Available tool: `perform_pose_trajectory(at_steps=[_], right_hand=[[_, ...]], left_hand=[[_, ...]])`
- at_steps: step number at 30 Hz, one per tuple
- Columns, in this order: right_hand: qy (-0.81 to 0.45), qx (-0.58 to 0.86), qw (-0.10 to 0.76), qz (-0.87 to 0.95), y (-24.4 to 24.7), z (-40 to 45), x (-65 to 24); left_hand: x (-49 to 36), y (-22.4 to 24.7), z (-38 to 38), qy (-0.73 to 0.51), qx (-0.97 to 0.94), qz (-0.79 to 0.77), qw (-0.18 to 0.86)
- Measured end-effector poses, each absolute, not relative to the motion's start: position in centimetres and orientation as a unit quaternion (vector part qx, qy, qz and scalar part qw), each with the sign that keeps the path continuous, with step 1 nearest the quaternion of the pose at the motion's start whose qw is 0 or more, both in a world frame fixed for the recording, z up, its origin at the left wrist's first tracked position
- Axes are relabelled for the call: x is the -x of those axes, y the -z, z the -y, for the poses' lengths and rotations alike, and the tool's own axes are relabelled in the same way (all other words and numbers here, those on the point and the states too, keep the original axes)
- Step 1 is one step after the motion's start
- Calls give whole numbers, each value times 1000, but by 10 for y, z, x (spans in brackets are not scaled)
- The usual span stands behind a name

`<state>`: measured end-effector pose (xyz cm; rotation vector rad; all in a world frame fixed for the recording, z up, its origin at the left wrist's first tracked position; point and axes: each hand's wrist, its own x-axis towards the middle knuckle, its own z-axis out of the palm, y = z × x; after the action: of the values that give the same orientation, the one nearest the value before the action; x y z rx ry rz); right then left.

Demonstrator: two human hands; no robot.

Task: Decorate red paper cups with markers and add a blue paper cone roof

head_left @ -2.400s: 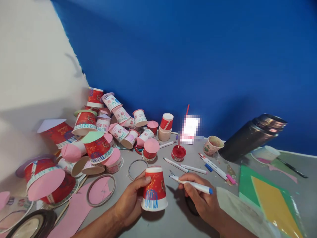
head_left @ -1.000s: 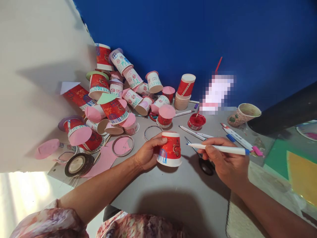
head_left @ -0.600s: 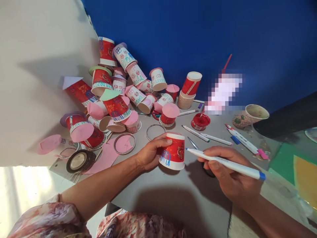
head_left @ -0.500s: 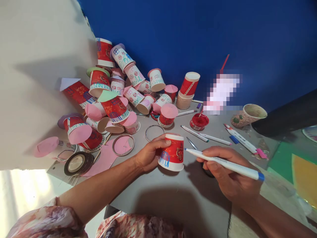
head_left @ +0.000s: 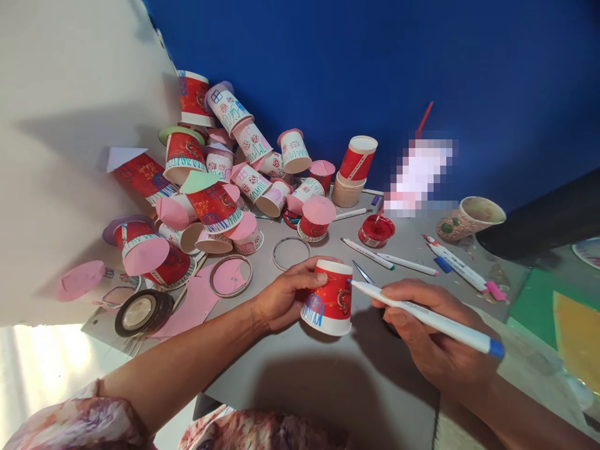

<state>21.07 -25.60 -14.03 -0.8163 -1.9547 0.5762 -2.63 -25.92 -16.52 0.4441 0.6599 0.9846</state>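
Note:
My left hand [head_left: 284,294] is closed round a red and white paper cup [head_left: 332,294], held upside down above the table. Blue marker strokes show low on the cup's left side. In my right hand [head_left: 435,337] is a white marker pen [head_left: 429,317] with a blue end. Its blue tip meets, or nearly meets, the cup's right edge; I cannot tell which. Behind the cup lies a pointed metal tool [head_left: 363,271], partly hidden. Some dark object under my right hand is mostly covered.
Decorated paper cups [head_left: 215,203] with paper tops pile up at the left. A cup stack [head_left: 349,187], a red pot [head_left: 376,231], loose markers [head_left: 368,253] and a patterned cup [head_left: 471,219] stand farther back. Two metal rings [head_left: 231,276] and a tape roll [head_left: 140,312] lie left.
The cup has moved slightly down and right with my left hand. The marker's tip has come closer to the cup's right edge. The view has shifted a little.

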Motion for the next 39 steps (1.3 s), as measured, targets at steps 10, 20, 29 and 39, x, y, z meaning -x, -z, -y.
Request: perform_pose_trajectory(at_steps=[10, 20, 29, 39], right_hand=[[-211, 313, 446, 812, 137, 253, -209], [-210, 303, 419, 830, 136, 254, -211], [-213, 305, 417, 829, 136, 254, -210], [-208, 317, 419, 825, 137, 254, -210]], left_hand=[[25, 164, 261, -456, -228, -302, 806], [24, 163, 262, -458, -230, -297, 806], [23, 162, 264, -453, -252, -302, 800], [22, 161, 263, -444, -279, -309, 793]])
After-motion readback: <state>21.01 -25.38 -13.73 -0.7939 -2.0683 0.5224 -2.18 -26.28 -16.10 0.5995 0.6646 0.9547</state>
